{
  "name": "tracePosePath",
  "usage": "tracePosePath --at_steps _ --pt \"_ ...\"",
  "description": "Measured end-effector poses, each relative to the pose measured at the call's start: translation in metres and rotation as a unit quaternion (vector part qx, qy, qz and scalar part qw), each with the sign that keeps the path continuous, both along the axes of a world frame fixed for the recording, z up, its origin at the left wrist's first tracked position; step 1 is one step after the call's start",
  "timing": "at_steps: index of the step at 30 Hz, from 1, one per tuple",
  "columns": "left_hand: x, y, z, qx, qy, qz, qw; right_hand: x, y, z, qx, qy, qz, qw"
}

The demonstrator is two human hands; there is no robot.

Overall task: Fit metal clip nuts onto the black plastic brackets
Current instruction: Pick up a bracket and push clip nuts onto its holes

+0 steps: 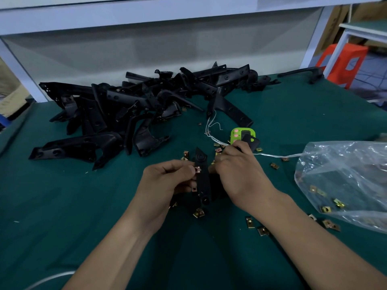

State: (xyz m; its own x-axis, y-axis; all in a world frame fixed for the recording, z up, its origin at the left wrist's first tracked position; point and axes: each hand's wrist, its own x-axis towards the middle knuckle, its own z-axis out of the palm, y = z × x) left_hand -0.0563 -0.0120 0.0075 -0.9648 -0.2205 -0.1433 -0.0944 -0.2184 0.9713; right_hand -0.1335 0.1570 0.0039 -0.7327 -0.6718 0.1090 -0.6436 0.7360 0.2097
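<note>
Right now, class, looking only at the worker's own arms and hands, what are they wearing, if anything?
Nothing shows on them. The left hand and right hand are bare: no gloves, no rings visible. Both forearms are uncovered down to the bottom edge of the picture, with no sleeve, watch or wristband in view. Whether sleeves begin higher up cannot be told.

Over the green table (83, 206), the left hand (165, 181) pinches a clip nut (197, 169) against the edge of a black bracket (202, 178) that the right hand (240, 174) grips from the other side (a second nut sits lower on it), with loose nuts (251, 222) scattered around, a bracket pile (129, 105) behind and a plastic bag (345, 181) at right.
</note>
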Motion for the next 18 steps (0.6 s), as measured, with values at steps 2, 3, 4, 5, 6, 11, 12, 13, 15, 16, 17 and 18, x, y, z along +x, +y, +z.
tracePosePath --at_steps 2,3,4,5,6,11,12,13,15,16,17,18 --pt "0.001 -0.001 0.001 0.009 0.002 -0.02 1.0 0.003 -0.001 0.001 0.003 0.008 0.004 1.0" --pt "0.001 0.0 0.001 0.002 0.004 -0.024 1.0 0.004 -0.002 0.001 0.006 0.01 0.005 1.0" --pt "0.001 0.0 0.001 -0.007 0.008 -0.025 1.0 0.006 -0.002 0.002 0.01 0.013 0.007 1.0" --pt "0.001 0.001 0.001 -0.014 0.01 -0.023 1.0 0.007 -0.002 0.003 0.014 0.015 0.009 1.0" --pt "0.001 0.001 0.0 -0.024 0.011 -0.024 0.999 0.008 -0.003 0.003 0.017 0.016 0.011 1.0" --pt "0.003 0.006 -0.003 -0.14 0.022 -0.015 0.99 0.011 -0.004 0.009 0.02 0.015 0.001 1.0" --pt "0.004 0.01 -0.004 -0.169 0.026 -0.014 0.985 0.012 -0.004 0.01 0.019 0.016 -0.004 1.0" --pt "0.005 0.013 -0.005 -0.189 0.027 -0.014 0.982 0.012 -0.004 0.011 0.018 0.017 -0.01 1.0" --pt "0.006 0.016 -0.005 -0.212 0.036 -0.017 0.976 0.011 -0.003 0.011 0.016 0.02 -0.017 1.0" --pt "0.006 0.017 -0.005 -0.223 0.045 -0.018 0.974 0.01 -0.001 0.01 0.016 0.022 -0.021 0.999" --pt "0.006 0.017 -0.006 -0.233 0.052 -0.015 0.971 0.009 0.0 0.01 0.014 0.02 -0.024 0.999" --pt "0.006 0.018 -0.006 -0.246 0.056 -0.007 0.968 0.009 0.001 0.01 0.01 0.02 -0.03 0.999"
